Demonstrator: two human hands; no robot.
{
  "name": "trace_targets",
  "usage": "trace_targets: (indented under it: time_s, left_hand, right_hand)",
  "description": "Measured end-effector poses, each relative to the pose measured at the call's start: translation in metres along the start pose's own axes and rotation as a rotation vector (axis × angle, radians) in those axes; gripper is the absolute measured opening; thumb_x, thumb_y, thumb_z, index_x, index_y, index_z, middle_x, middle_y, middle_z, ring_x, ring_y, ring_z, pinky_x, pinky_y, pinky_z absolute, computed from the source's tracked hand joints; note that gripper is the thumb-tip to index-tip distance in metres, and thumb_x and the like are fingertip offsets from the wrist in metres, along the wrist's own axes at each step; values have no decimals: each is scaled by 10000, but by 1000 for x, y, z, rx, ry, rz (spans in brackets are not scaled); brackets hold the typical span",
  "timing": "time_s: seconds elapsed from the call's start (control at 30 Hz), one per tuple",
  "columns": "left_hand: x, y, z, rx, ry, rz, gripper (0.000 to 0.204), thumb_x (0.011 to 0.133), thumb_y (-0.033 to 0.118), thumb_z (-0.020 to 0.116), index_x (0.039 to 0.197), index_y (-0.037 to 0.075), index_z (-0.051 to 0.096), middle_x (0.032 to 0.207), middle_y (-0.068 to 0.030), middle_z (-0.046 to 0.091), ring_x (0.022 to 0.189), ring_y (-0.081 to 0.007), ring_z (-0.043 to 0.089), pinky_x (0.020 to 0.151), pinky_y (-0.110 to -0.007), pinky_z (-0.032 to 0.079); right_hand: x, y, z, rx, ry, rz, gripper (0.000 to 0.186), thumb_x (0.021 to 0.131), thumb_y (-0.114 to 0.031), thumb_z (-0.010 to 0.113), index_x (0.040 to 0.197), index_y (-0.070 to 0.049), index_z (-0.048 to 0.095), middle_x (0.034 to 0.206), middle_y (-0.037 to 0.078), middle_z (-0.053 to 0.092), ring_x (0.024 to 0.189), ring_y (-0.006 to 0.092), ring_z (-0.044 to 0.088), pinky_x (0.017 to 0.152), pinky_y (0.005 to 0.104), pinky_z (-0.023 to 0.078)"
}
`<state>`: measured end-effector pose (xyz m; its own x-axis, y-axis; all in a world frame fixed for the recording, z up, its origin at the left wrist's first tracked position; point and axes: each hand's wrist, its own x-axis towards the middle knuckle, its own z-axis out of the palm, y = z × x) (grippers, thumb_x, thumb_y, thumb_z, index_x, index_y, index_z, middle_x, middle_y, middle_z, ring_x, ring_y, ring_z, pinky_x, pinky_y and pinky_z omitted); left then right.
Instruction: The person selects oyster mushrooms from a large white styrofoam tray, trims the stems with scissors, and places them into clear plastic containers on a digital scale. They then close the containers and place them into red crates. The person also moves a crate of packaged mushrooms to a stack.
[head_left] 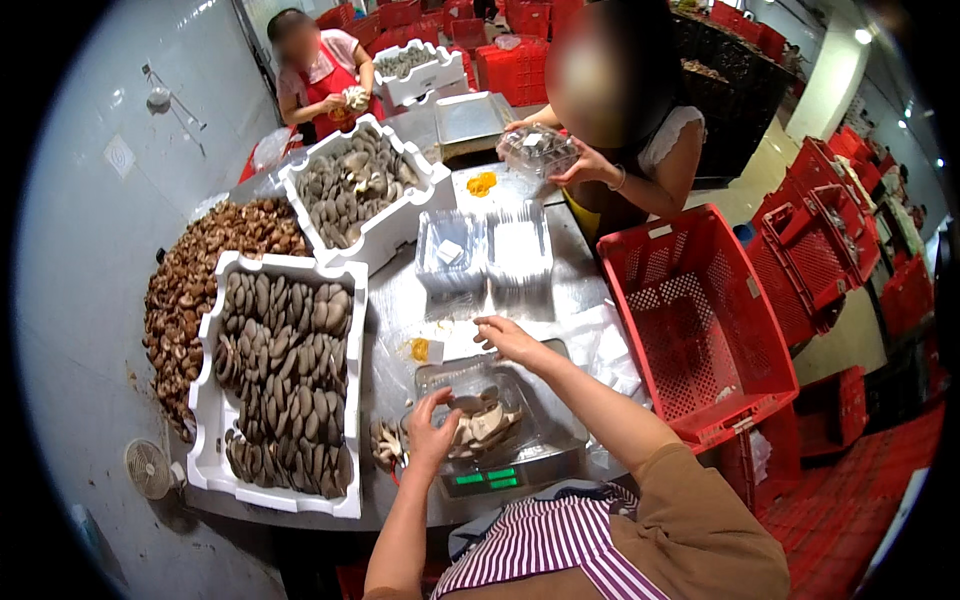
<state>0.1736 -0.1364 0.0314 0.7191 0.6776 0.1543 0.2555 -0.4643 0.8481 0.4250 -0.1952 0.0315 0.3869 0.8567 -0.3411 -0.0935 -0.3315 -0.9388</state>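
Observation:
My left hand hovers at the left side of a clump of oyster mushrooms, its fingers curved and apart with nothing seen between them. The clump rests in what looks like a clear plastic tray on a digital scale with a lit green display. Beyond the scale, my right hand reaches leftward across the table, fingers stretched out and holding nothing visible. It is nearest to the stacked clear plastic trays. More mushrooms lie beside the scale, just left of my left hand.
White foam boxes of oyster mushrooms line the left, beside piled brown mushrooms. A red plastic crate stands right. Yellow bands lie on the table. Across it, one person holds a clear package; another handles mushrooms.

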Motion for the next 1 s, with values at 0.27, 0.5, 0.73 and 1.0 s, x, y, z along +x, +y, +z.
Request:
trace_targets:
  time_s: [0.27,0.5,0.73,1.0]
  left_hand:
    - [-2,3,-2,-5,45,26,355,774,75,731,1119,42,654,1051,-113,688,1022,-277,644,912,-376,495]
    - [-26,4,-12,-63,112,-68,339,786,68,720,1118,50,652,1122,-115,671,1067,-292,624,933,-373,477]
    - [-76,4,-22,-119,196,-172,278,810,-33,660,1083,23,662,1055,-82,662,1004,-193,630,891,-310,487]
    - [-112,13,-20,-250,214,-282,137,839,-15,653,975,-4,669,907,-60,665,834,-139,636,779,-275,505]
  right_hand:
    - [-42,1,-2,-65,1,-203,362,1005,-156,482,1346,-36,505,1240,103,612,1200,192,542,1017,324,414]
    - [-87,-5,8,-350,135,-261,322,993,-147,497,1284,-15,540,1236,108,610,1144,192,559,1004,331,420]
    - [-120,-5,10,-476,122,-515,395,904,-65,533,1298,-35,525,1298,165,546,1251,334,500,1066,403,382]
    - [-138,-1,10,-554,172,-534,401,891,-29,537,1293,-42,528,1324,169,535,1255,352,496,1069,417,386]
